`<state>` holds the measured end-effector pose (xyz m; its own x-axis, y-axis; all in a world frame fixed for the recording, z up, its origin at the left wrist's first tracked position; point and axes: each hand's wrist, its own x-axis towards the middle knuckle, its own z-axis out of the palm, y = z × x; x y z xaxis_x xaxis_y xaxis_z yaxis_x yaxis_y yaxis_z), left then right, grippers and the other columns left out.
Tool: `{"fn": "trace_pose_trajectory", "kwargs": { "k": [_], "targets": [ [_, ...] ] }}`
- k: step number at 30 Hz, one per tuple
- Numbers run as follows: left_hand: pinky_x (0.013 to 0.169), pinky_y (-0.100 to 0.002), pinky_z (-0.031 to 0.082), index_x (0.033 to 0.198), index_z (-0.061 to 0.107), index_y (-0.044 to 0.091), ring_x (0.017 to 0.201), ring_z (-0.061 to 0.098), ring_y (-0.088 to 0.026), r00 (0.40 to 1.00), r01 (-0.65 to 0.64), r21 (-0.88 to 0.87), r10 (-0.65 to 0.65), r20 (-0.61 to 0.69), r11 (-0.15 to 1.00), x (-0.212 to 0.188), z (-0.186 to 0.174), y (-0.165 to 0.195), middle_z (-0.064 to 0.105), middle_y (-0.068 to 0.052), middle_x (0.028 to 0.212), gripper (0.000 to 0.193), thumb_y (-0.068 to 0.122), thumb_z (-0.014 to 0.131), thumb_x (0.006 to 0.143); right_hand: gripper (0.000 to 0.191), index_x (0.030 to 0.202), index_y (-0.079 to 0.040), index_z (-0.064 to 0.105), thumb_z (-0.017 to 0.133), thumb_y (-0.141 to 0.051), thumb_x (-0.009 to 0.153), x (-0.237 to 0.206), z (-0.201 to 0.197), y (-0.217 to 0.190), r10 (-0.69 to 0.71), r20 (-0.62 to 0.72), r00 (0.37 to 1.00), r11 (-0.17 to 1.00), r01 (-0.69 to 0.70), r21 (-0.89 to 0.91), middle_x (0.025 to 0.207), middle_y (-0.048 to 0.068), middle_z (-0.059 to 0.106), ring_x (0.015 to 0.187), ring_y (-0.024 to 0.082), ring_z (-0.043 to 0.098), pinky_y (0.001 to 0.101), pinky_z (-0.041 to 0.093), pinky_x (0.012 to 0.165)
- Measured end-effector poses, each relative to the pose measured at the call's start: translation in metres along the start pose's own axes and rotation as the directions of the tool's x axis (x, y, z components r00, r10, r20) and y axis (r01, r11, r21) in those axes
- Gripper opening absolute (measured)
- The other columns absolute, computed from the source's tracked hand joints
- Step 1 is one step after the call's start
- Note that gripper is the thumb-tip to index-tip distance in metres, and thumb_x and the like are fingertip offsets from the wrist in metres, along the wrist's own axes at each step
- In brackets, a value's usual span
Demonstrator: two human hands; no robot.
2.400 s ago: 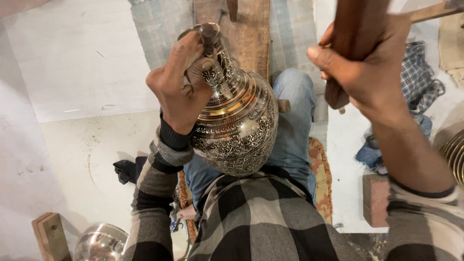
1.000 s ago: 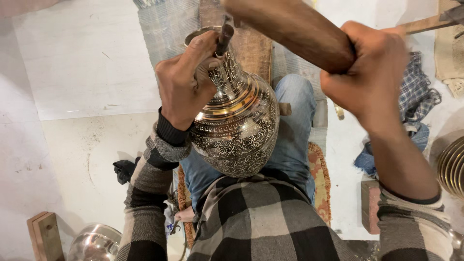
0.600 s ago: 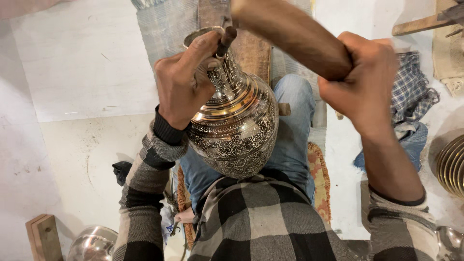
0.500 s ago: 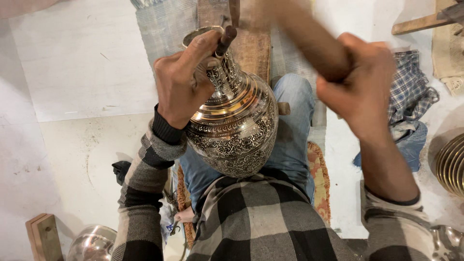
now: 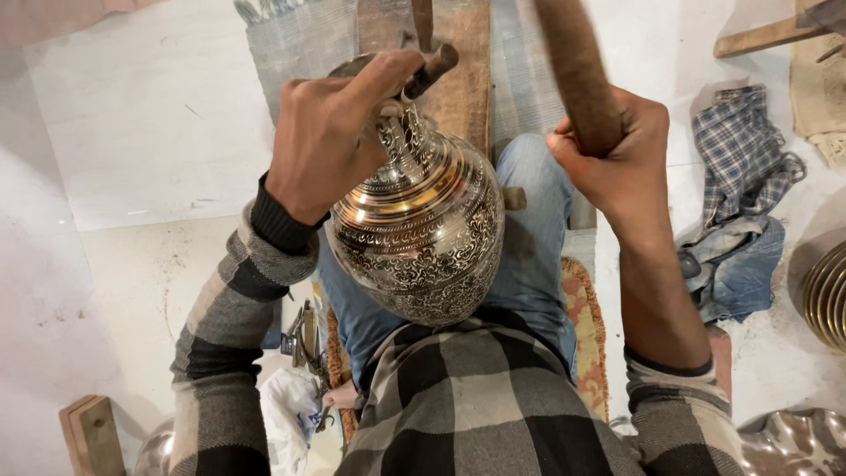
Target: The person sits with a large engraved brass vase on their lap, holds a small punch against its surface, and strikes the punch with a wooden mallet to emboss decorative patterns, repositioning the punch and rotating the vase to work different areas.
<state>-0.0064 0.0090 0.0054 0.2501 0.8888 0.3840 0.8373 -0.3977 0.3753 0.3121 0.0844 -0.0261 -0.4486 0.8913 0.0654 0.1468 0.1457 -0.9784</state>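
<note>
An engraved metal vase (image 5: 427, 234), silver with gold bands, rests in my lap with its neck pointing away from me. My left hand (image 5: 330, 132) grips the vase's neck and rim and pins a short dark metal punch (image 5: 432, 66) against the rim. My right hand (image 5: 612, 163) is closed around a thick brown wooden mallet handle (image 5: 577, 70), raised up and to the right of the vase. The mallet's head is out of view.
A wooden plank (image 5: 458, 79) lies on a striped mat ahead of my knees. Crumpled checked and denim cloths (image 5: 736, 194) lie at the right, a ribbed brass vessel (image 5: 828, 295) at the right edge. Wooden blocks (image 5: 92, 432) and a shiny metal bowl (image 5: 154, 449) sit at lower left.
The mallet swung down over the vase's neck and has come back up to the right. My left hand kept its hold on the neck and punch.
</note>
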Motion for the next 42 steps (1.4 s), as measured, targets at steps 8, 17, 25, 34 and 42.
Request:
{"fn": "trace_pose_trajectory", "kwargs": {
  "k": [8,17,25,34,42],
  "targets": [
    [0.042,-0.024,0.045,0.140,0.059,0.005,0.051,0.060,-0.011,0.998,0.056,0.013,-0.055,-0.012,0.998,-0.004,0.000,0.006,0.078,-0.014,0.119,0.067,-0.014,0.058,0.076,0.006,0.086,-0.002,0.065,0.070,-0.005,0.084,0.017,-0.020,-0.022,-0.008,0.028,1.000,0.990,0.012,-0.138,0.067,0.000,0.061,0.055,0.005,0.058,0.0234,0.044,0.050],
    [0.044,-0.025,0.050,0.137,0.058,0.003,0.056,0.066,-0.016,0.980,0.128,0.013,-0.125,-0.153,0.992,-0.005,0.003,0.021,0.079,-0.017,0.111,0.059,-0.011,0.061,0.080,0.014,0.073,-0.001,0.064,0.078,-0.002,0.068,0.024,-0.012,-0.060,-0.190,0.030,0.981,0.664,0.151,-0.732,0.055,0.008,0.060,0.047,0.020,0.056,0.0345,0.045,0.053],
    [0.080,-0.030,0.072,0.137,0.057,0.004,0.096,0.081,-0.023,0.929,-0.049,-0.821,-0.275,-0.246,0.569,-0.011,0.000,0.007,0.078,-0.012,0.113,0.035,-0.010,0.065,0.106,0.012,0.090,-0.002,0.069,0.080,-0.001,0.086,-0.020,0.006,0.020,0.273,-0.046,0.961,0.962,-0.272,0.024,0.072,0.001,0.065,0.059,0.008,0.057,0.0259,0.046,0.056],
    [0.083,-0.030,0.069,0.144,0.057,0.007,0.098,0.080,-0.021,0.993,-0.057,-0.286,0.024,-0.118,0.956,-0.017,-0.007,-0.011,0.077,-0.015,0.118,0.042,-0.012,0.063,0.107,0.023,0.092,0.001,0.070,0.088,-0.007,0.080,-0.060,0.026,0.033,0.324,-0.013,0.946,0.926,-0.320,-0.200,0.080,0.007,0.068,0.069,0.011,0.060,0.0277,0.049,0.062],
    [0.065,-0.036,0.063,0.140,0.060,0.011,0.081,0.077,-0.024,0.990,-0.117,-0.079,0.123,0.064,0.990,-0.010,-0.015,-0.013,0.081,-0.012,0.102,0.056,-0.015,0.063,0.090,0.030,0.096,0.000,0.076,0.092,-0.017,0.078,-0.045,0.023,-0.009,0.165,-0.103,0.981,0.750,-0.193,-0.633,0.073,0.013,0.072,0.061,0.019,0.067,0.0341,0.051,0.059]
  ]
}}
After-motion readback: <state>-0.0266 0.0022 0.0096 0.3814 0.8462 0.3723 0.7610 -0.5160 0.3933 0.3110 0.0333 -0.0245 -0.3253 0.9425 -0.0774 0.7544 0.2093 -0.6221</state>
